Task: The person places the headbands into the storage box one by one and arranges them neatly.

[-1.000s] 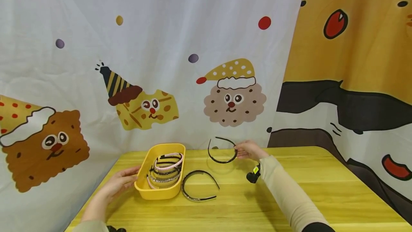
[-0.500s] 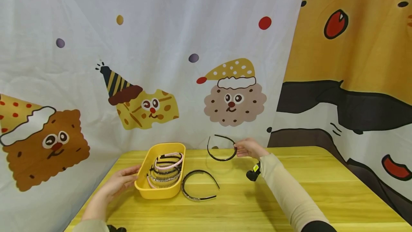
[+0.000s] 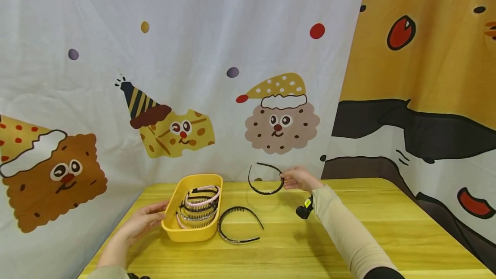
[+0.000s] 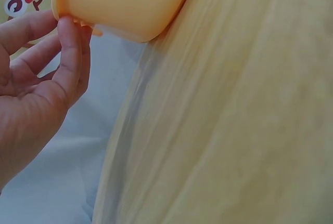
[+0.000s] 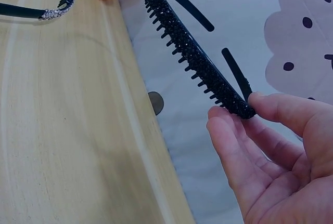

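My right hand (image 3: 300, 179) pinches a black headband (image 5: 192, 52) between thumb and fingers. Glittering black beads cover its band, teeth line the inside, and it hangs above the far part of the table. At the left, my left hand (image 3: 145, 222) touches the outer side of a yellow basket (image 3: 193, 237) just at its rim; the fingers (image 4: 70, 60) are only slightly bent. Several headbands lie inside the basket, among them a pink one (image 3: 201, 203). Right of the basket, another black toothed headband (image 3: 221, 226) with a silvery section lies on the wood, its ends pointing right.
The yellow wooden table (image 3: 372, 227) ends at the back against a hanging white curtain (image 3: 201, 20) printed with cartoon cookies and cheese. Further curtain panels, orange, black and brown (image 3: 418, 63), hang at the right.
The headband in my right hand has shifted very slightly left. My left hand and the basket stay in place.
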`<state>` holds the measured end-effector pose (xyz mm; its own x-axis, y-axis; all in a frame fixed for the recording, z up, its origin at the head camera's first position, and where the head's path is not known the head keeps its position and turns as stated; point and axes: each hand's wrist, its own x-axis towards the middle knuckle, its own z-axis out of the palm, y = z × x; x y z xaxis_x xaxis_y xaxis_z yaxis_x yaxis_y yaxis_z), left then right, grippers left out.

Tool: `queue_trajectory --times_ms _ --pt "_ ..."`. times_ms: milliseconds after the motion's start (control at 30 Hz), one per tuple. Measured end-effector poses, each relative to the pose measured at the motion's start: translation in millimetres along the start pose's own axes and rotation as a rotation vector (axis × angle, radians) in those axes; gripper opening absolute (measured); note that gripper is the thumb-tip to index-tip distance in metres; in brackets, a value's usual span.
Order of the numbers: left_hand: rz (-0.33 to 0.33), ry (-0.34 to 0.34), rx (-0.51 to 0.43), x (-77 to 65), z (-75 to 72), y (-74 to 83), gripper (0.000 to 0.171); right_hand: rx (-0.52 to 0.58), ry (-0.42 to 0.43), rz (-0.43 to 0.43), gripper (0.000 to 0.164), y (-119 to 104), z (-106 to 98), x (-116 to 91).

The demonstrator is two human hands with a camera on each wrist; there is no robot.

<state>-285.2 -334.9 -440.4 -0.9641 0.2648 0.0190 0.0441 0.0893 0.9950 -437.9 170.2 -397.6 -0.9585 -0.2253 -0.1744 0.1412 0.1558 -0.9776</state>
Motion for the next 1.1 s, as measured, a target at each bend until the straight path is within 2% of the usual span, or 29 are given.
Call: queue_trajectory --times_ms 500,733,967,1100 --pt "-0.017 -0.006 -0.019 0.5 -2.7 -2.2 0.065 0.002 0.001 0.001 0.038 -5.3 2.4 0.2" --pt "0.015 -0.025 -0.037 -1.3 -2.5 -0.5 0.065 0.016 -0.018 -0.005 0.042 -9.0 9.0 0.9" --pt "-0.029 0.025 -0.044 -2.4 1.2 0.1 0.065 0.022 -0.017 -0.001 0.043 -12.3 14.9 3.1" --pt "-0.038 0.027 -0.032 -2.5 2.8 0.8 0.066 0.009 -0.018 0.001 0.044 -15.8 18.1 2.4"
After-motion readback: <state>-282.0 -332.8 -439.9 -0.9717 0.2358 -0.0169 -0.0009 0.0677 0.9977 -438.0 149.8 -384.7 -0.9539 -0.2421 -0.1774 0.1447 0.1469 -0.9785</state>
